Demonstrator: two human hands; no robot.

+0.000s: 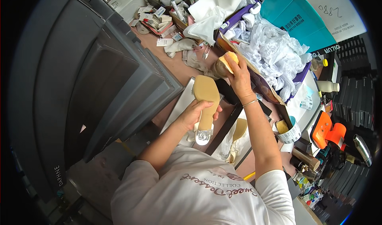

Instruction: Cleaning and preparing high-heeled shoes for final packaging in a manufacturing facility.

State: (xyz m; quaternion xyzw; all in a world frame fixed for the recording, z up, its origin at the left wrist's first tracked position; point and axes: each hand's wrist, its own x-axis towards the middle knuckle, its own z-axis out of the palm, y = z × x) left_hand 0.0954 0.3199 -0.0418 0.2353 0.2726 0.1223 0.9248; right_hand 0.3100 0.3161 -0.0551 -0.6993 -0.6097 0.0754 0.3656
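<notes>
My left hand (pixel 195 113) is closed around a shoe (pixel 206 92), its tan sole turned up and its white heel pointing toward me. Clear, shiny wrapping covers the heel end. Farther off and to the right, my right hand (pixel 240 78) pinches a yellow sponge (pixel 229 62). The sponge is at the mouth of a small brownish round container (pixel 219 69); whether it touches the rim I cannot tell. Below my hands, an open shoebox (pixel 243 155) holds another tan-soled shoe (pixel 240 130) in white wrapping.
Tall stacked dark grey boxes (pixel 119 74) stand on the left. A purple-edged carton (pixel 274 93) of crumpled white plastic lies at the right, with a turquoise panel (pixel 294 20) behind. Nearby are a tape roll (pixel 291 134), an orange tool (pixel 324 129) and bottles (pixel 328 86). Tags (pixel 159 22) clutter the back.
</notes>
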